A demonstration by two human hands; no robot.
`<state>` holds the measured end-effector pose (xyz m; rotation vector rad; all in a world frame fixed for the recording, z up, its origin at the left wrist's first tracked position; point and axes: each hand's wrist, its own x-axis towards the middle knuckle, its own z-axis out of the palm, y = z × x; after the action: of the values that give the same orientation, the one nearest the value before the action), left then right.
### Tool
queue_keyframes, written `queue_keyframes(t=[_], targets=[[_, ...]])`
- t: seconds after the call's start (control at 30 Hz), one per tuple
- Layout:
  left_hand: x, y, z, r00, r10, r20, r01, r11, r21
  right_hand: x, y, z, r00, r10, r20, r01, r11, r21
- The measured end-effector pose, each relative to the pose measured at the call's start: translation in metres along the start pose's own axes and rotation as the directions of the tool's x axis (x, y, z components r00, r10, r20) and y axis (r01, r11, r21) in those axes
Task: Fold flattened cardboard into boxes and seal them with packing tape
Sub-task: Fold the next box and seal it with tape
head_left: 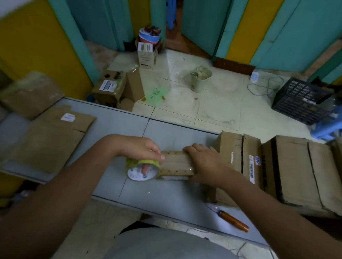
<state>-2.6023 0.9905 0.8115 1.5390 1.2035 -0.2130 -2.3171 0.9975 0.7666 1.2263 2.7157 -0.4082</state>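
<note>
- Mid-seal, by the look: small box [176, 164] at centre of counter [164, 195], top looks part-taped
- L hand [140, 147] curled round tape roll [142, 170] at box's left end
- R hand [204, 163] gripping box's right end
- Done: folded boxes [291, 168] at right
- Left: flattened cardboard [55, 137] at left, unfolded

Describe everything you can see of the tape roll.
The tape roll is yellowish-green packing tape on a white core whose face bears print and a red mark. It stands on edge on the grey table, against the left end of the small cardboard box. The left hand grips it from above.
</note>
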Motion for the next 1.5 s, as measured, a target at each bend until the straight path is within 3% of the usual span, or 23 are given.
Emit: queue_keyframes(t=[0.1,0.17,0.3,0.57,0.7,1.07,1.5], targets=[[-0.016,-0.011,0.014,0.974,0.182,-0.138,-0.208,0.955,-0.211,0.001,0.017,0.002,0.997,-0.075,-0.007,0.075,0.997,-0.009],[-0.017,-0.017,0.029,0.950,0.196,-0.243,-0.271,0.905,-0.327,-0.001,0.022,0.007,0.996,-0.092,-0.014,0.092,0.996,-0.012],[-0.013,-0.024,0.055,0.884,0.151,-0.442,-0.344,0.851,-0.397,-0.006,0.025,0.015,0.998,-0.065,-0.026,0.065,0.998,-0.002],[-0.007,-0.013,0.061,0.839,0.022,-0.544,-0.220,0.928,-0.302,-0.013,0.035,0.027,0.998,-0.054,-0.033,0.054,0.998,0.013],[-0.012,-0.019,0.050,0.778,-0.031,-0.628,0.009,0.999,-0.038,-0.016,0.037,0.030,0.997,-0.056,-0.059,0.057,0.998,0.014],[-0.005,-0.027,0.037,0.710,0.035,-0.703,0.110,0.981,0.160,-0.014,0.040,0.035,0.995,-0.054,-0.083,0.053,0.999,-0.011],[0.023,-0.057,0.031,0.824,-0.074,-0.562,0.069,0.997,-0.030,-0.015,0.038,0.038,0.996,-0.050,-0.080,0.048,0.999,-0.018]])
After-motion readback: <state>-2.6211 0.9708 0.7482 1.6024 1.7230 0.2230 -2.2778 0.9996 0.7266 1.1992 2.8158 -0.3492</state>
